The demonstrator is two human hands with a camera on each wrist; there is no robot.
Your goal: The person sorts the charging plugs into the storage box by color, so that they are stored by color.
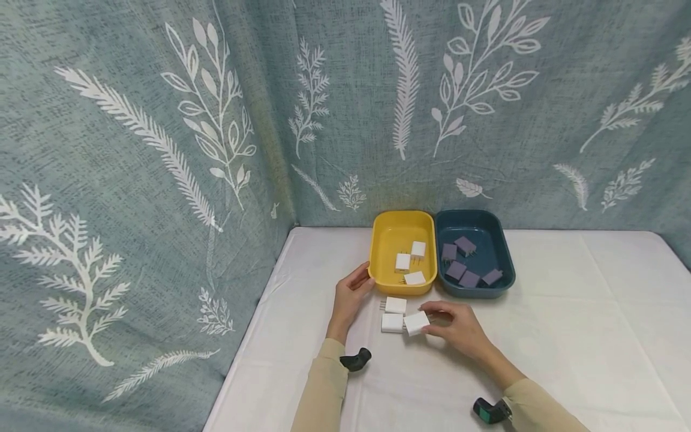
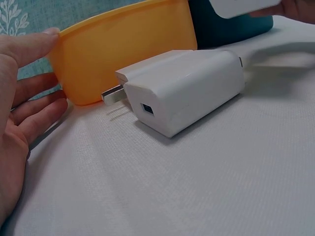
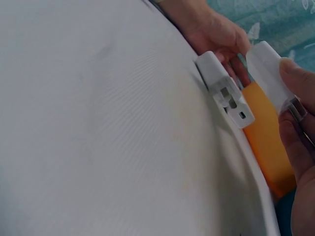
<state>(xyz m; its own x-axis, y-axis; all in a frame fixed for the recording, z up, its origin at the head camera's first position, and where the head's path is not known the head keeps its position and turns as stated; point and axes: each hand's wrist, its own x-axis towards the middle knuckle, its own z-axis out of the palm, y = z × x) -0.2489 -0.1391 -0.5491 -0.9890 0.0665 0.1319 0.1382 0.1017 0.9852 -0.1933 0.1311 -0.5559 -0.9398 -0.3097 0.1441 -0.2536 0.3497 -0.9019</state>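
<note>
Between its thumb and fingers my right hand (image 1: pixel 459 327) pinches a white plug-in charger (image 1: pixel 416 323), whose metal prongs (image 3: pixel 297 109) show in the right wrist view. Two more white chargers (image 1: pixel 396 305) (image 1: pixel 391 323) lie on the cloth, just below and left of the held one. My left hand (image 1: pixel 349 300) touches the front left corner of a yellow bin (image 1: pixel 378 252), its thumb at the rim and its other fingers along the outer wall. Inside that bin lie three white chargers (image 1: pixel 402 262).
A dark blue bin (image 1: pixel 507 258) stands against the yellow one's right side, with several purple chargers (image 1: pixel 469 279) in it. White cloth (image 1: pixel 583 336) covers the table. Behind and to the left hangs a teal curtain (image 1: pixel 345 120) with white leaf prints.
</note>
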